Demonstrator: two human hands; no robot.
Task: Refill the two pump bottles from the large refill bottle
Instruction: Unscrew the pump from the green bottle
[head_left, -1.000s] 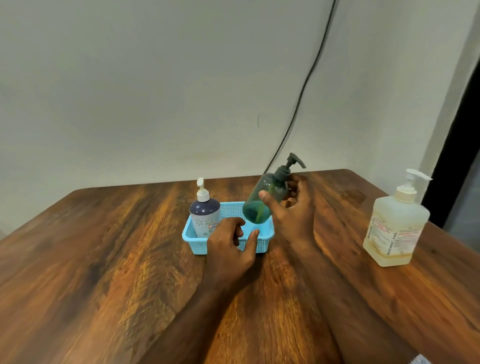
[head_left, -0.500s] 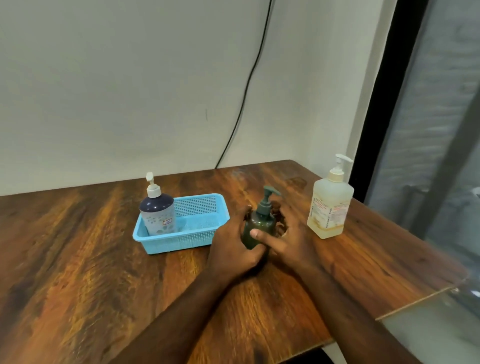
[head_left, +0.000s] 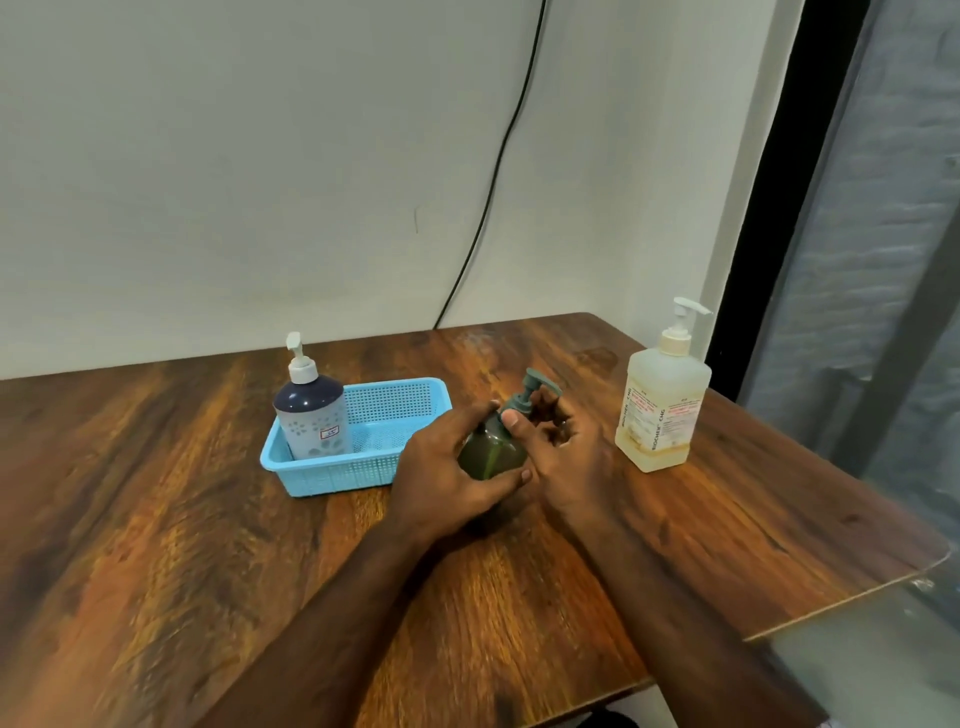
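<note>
Two hands, left hand (head_left: 447, 478) and right hand (head_left: 563, 452), around green pump bottle (head_left: 493, 452)

There is just the one view, from a camera worn on the person's head, looking forward and down across the wooden table (head_left: 156, 519) toward the pale wall (head_left: 234, 156) behind it. It sits close enough that both forearms run in from the bottom edge, with the left hand (head_left: 441, 478) and right hand (head_left: 566, 462) meeting near the middle of the picture. The wide lens takes in the table's right edge and back corner, a black cable (head_left: 498, 171) on the wall, and a dark frame (head_left: 800, 171) on the right.
</note>
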